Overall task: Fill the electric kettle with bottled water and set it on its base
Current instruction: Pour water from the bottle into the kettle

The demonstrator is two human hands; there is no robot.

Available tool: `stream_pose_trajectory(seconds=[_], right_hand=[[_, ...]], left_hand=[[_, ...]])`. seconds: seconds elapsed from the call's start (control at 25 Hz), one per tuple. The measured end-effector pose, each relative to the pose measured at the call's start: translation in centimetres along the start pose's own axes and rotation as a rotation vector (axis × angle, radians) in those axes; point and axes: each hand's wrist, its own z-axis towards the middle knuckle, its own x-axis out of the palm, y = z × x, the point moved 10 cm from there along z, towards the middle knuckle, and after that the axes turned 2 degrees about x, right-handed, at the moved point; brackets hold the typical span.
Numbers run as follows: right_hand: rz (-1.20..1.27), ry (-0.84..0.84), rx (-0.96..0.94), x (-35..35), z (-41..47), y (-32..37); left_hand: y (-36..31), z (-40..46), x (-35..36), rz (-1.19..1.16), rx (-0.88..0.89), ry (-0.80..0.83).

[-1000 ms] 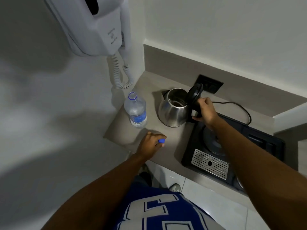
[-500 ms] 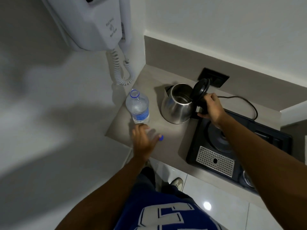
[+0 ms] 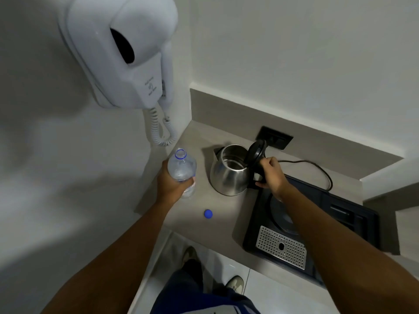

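A steel electric kettle (image 3: 229, 177) stands on the beige counter (image 3: 226, 214) with its black lid (image 3: 255, 151) flipped up. My right hand (image 3: 271, 175) is closed around the kettle's black handle. Left of the kettle, my left hand (image 3: 174, 184) grips an uncapped clear water bottle (image 3: 181, 166), which stands upright. Its blue cap (image 3: 208, 213) lies alone on the counter near the front edge. The round kettle base (image 3: 283, 220) sits in a black tray (image 3: 353, 220) to the right, partly hidden by my right forearm.
A white wall-mounted hair dryer (image 3: 120, 53) with a coiled cord (image 3: 161, 130) hangs over the counter's left corner. A perforated metal drip grille (image 3: 281, 247) is set in the tray's front. A black socket (image 3: 275, 138) and power cord (image 3: 317, 168) lie behind the kettle.
My left hand set the blue cap down on the counter, moved to the bottle and closed around it. My right hand stayed on the kettle handle.
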Motion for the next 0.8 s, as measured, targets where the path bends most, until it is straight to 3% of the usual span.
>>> stream_pose_trajectory(seconds=[0.4, 0.52, 0.68, 0.8], right_hand=[[-0.023, -0.005, 0.019, -0.2, 0.1, 0.0], [-0.013, -0.003, 0.015, -0.2, 0.0, 0.1], [0.006, -0.007, 0.019, -0.2, -0.3, 0.3], [0.005, -0.005, 0.011, -0.2, -0.4, 0.5]], left_hand=[[-7.0, 2.1, 1.6, 0.404, 0.175, 0.332], [-8.3, 2.7, 2.8, 0.634, 0.115, 0.466], [-8.6, 2.0, 5.5, 0.788, 0.11, 0.718], [-8.9, 1.9, 6.7, 0.896, 0.121, 0.804]])
